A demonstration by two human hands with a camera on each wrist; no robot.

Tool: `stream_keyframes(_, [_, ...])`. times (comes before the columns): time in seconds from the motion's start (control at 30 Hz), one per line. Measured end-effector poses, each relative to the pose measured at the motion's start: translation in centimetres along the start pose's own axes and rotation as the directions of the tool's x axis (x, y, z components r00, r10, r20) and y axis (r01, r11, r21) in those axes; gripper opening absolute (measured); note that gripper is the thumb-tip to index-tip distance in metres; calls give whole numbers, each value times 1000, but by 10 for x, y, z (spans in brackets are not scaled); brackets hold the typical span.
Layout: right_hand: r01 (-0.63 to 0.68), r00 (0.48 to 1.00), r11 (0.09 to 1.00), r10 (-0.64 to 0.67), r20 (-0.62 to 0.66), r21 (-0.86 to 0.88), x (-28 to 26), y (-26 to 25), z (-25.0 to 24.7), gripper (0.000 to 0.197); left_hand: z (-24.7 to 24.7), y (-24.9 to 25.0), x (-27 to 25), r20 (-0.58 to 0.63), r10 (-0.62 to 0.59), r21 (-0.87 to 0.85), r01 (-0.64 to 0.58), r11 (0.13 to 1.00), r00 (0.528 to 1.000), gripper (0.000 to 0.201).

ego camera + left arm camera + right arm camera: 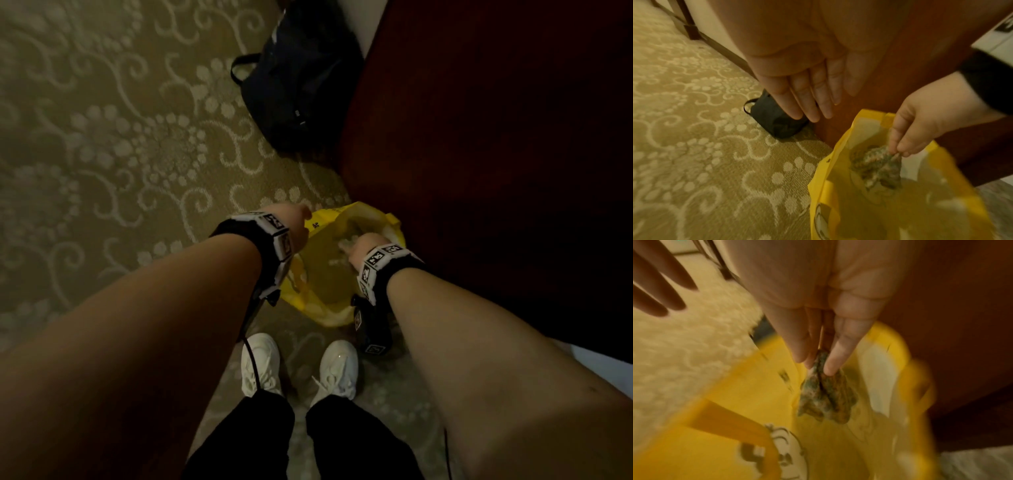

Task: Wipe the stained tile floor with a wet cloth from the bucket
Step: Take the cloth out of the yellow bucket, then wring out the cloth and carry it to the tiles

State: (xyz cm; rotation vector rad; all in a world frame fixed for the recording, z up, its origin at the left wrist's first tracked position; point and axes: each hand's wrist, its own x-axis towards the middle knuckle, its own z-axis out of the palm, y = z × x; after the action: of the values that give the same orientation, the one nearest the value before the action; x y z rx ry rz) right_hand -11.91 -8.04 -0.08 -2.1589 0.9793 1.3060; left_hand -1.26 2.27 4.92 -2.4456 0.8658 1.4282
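Note:
A yellow soft-sided bag (pixel 318 226) with a cartoon print stands open on the floor in front of my feet. My right hand (pixel 354 246) reaches into its mouth and pinches the top of a crumpled, mottled green-and-white cloth (pixel 877 170), which hangs inside the bag (pixel 830 203). The right wrist view shows the pinch of the right hand (pixel 818 365) on the cloth (pixel 828 397), blurred. My left hand (pixel 809 112) hovers by the bag's left rim with straight fingers (pixel 659 288) and holds nothing.
Patterned beige carpet (pixel 120 137) covers the floor to the left. A black bag (pixel 301 78) lies ahead against dark red wooden furniture (pixel 479 137), which rises close on the right of the yellow bag. My white shoes (pixel 260 363) stand just behind it.

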Motion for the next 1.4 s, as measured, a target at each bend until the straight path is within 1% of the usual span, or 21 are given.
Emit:
stream_keyframes(0.03, [-12, 1000, 1000, 12, -17, 3, -21, -1, -10, 54, -6, -2, -13, -28, 21, 1, -21, 1000, 999, 43])
stream_keyframes(0.13, [20, 998, 998, -17, -63, 52, -80, 7, -39, 54, -35, 1, -66, -85, 61, 18, -59, 998, 994, 43])
stream_keyframes(0.17, [20, 996, 996, -13, -89, 81, -105, 9, -50, 48, -47, 6, -86, -107, 63, 38, -59, 998, 992, 43])
stream_keyframes(0.23, [41, 988, 977, -9, -155, 210, -160, 9, -71, 38, -67, 17, -128, -138, 64, 109, -49, 993, 988, 45])
stream_keyframes(0.33, [53, 969, 961, 16, -246, 272, -236, 12, -101, 32, -94, 42, -190, -186, 118, 140, -92, 986, 975, 44])
stream_keyframes(0.4, [105, 955, 938, -2, -297, 329, -284, 14, -115, 25, -104, 56, -225, -205, 149, 187, -111, 976, 967, 42])
stream_keyframes(0.5, [163, 911, 908, 12, -412, 387, -347, 25, -128, 22, -112, 73, -270, -205, 190, 257, -135, 957, 960, 45])
stream_keyframes(0.57, [196, 886, 894, 13, -463, 402, -382, 33, -135, 22, -113, 81, -295, -246, 256, 259, -191, 947, 935, 46])
stream_keyframes(0.6, [204, 873, 887, 26, -488, 413, -406, 42, -137, 22, -114, 89, -314, -274, 301, 252, -233, 939, 914, 46])
stream_keyframes(0.67, [237, 855, 886, 5, -519, 398, -440, 55, -140, 23, -114, 99, -339, -314, 350, 224, -289, 931, 882, 47])
stream_keyframes(0.77, [288, 803, 872, 5, -596, 395, -492, 85, -132, 21, -111, 127, -384, -378, 415, 247, -342, 907, 828, 50])
stream_keyframes(0.87, [325, 742, 867, 14, -670, 377, -537, 119, -112, 20, -97, 155, -427, -399, 522, 334, -411, 849, 754, 48])
stream_keyframes(0.9, [332, 720, 868, 20, -694, 369, -550, 130, -104, 19, -90, 166, -443, -385, 540, 364, -414, 834, 748, 46])
stream_keyframes(0.97, [343, 675, 865, 44, -737, 366, -575, 156, -84, 18, -73, 189, -475, -336, 558, 415, -412, 811, 759, 44])
stream_keyframes(1.03, [329, 655, 869, 73, -752, 371, -597, 181, -60, 18, -53, 211, -503, -314, 561, 406, -426, 808, 766, 41])
stream_keyframes(1.1, [302, 652, 862, 125, -748, 407, -615, 206, -39, 18, -34, 229, -527, -312, 603, 423, -461, 780, 734, 34])
stream_keyframes(1.17, [269, 653, 843, 197, -732, 466, -630, 233, -19, 18, -16, 248, -549, -328, 651, 425, -509, 749, 685, 26])
stream_keyframes(1.23, [246, 652, 811, 267, -709, 531, -641, 256, -1, 20, -3, 267, -573, -358, 691, 419, -553, 720, 628, 25])
stream_keyframes(1.27, [248, 661, 784, 293, -691, 570, -646, 265, 9, 23, 2, 277, -585, -369, 710, 419, -575, 703, 599, 26])
stream_keyframes(1.3, [259, 674, 748, 313, -669, 611, -652, 273, 18, 31, 6, 287, -595, -362, 733, 421, -601, 680, 576, 28])
stream_keyframes(1.4, [275, 719, 651, 349, -601, 708, -663, 290, 44, 66, 15, 321, -616, -316, 790, 433, -662, 612, 525, 29])
